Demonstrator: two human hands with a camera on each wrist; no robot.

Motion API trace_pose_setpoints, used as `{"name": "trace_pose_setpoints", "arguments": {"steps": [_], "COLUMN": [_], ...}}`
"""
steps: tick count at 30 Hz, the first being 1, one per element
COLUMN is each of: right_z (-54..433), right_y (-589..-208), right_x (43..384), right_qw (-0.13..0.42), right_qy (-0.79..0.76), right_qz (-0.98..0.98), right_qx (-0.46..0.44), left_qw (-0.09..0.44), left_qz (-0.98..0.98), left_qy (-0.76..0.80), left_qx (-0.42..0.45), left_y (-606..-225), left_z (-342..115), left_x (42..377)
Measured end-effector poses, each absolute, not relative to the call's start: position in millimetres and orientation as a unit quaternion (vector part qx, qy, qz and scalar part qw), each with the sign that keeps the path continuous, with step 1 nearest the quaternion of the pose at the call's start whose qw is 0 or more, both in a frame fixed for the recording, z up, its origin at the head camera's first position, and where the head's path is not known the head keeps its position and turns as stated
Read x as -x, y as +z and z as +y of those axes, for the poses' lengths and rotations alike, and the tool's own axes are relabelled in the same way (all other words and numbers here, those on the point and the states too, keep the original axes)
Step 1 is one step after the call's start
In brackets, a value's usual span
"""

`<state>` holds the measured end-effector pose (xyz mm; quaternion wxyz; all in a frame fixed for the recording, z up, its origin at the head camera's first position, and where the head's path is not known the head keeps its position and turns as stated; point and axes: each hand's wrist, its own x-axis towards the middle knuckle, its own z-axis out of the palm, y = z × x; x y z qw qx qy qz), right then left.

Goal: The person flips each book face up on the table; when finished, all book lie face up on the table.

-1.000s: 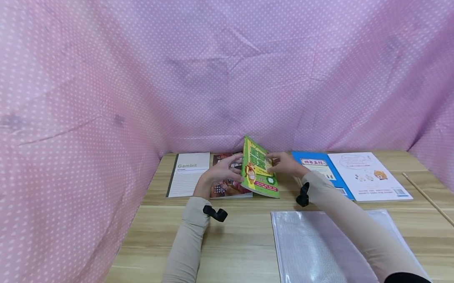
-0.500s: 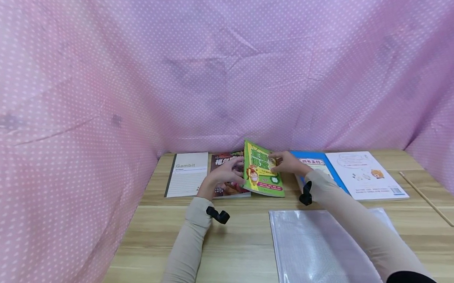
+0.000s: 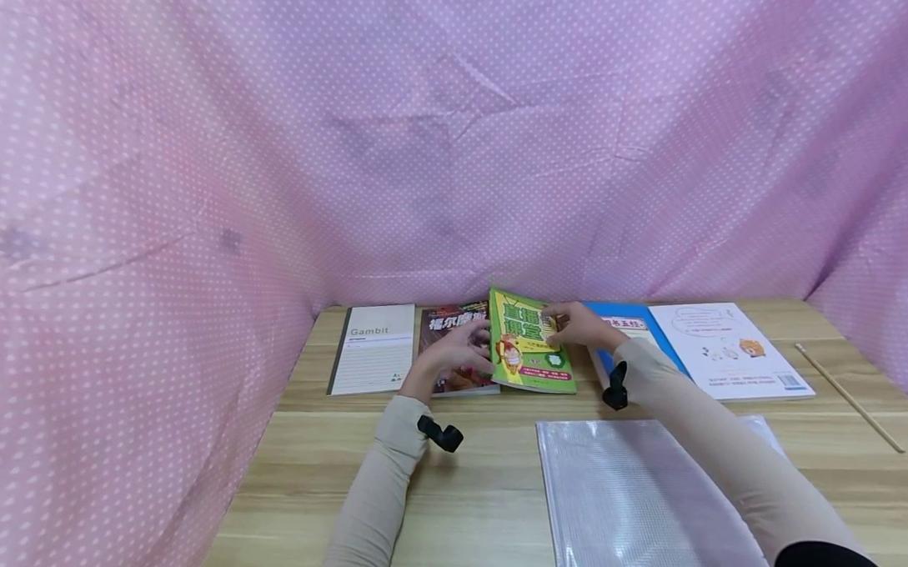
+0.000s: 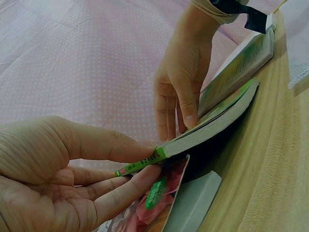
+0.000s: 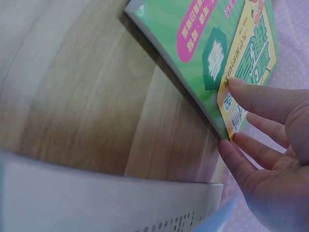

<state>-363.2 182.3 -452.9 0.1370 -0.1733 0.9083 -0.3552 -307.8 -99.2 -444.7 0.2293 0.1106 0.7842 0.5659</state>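
Note:
A green paperback book (image 3: 527, 353) with a cartoon figure on its cover lies tilted between both hands, spine side raised. My left hand (image 3: 452, 352) pinches its spine; the left wrist view shows thumb above and fingers below the green spine (image 4: 140, 166). On the opposite side my right hand (image 3: 583, 328) grips the edge, its thumb pressing the cover and a fingertip at the page edge in the right wrist view. Partly under the green book and left hand is a dark red book (image 3: 453, 323). Right of it, beneath the right forearm, lies a blue-covered book (image 3: 626, 311).
A white Gambit notebook (image 3: 377, 347) lies at the far left of the row. A white-backed book (image 3: 729, 351) is at the right, with a thin wooden stick (image 3: 848, 397) beyond. In front rests a clear plastic folder (image 3: 627, 490). Pink dotted cloth (image 3: 459, 150) hangs behind.
The green book has tipped down flatter, its cover turning more upward and its right side shifting slightly right. Both hands stay on it and have moved slightly right with it.

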Motion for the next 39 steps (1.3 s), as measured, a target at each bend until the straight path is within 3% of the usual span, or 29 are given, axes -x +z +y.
{"name": "trace_pose_setpoints", "arguments": {"steps": [39], "right_z": [185], "right_y": [-446], "right_x": [363], "right_qw": [0.129], "right_qy": [-0.313], "right_qz": [0.925], "right_qx": [0.170], "left_qw": [0.257], "left_qz": [0.787], "left_qy": [0.550], "left_qx": [-0.107], "left_y": [-458], "left_z": [-88], "left_x": [305]}}
